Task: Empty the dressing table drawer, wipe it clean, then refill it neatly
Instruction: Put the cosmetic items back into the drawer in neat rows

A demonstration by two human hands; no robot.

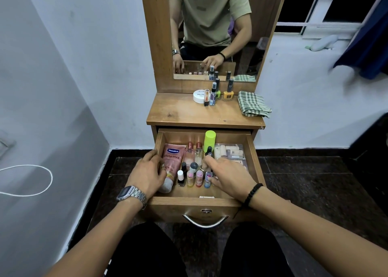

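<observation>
Overhead, wooden tabletop (180, 112) against pale wall; left hand (147, 175) gripping pink tube (171, 163), right hand (231, 177) spread.

You have a matt, grained wood drawer (255, 161) in front of you, with a polished metal handle (205, 222) on its front. The tabletop (180, 112) is the same wood, faintly sheened. The pink tube (171, 163) looks like soft glossy plastic, the perfume bottles (194, 153) clear glass. The checked cloth (253, 104) is woven and matt. Your watch (131, 193) is brushed metal, the floor (315, 182) glossy dark stone.
</observation>
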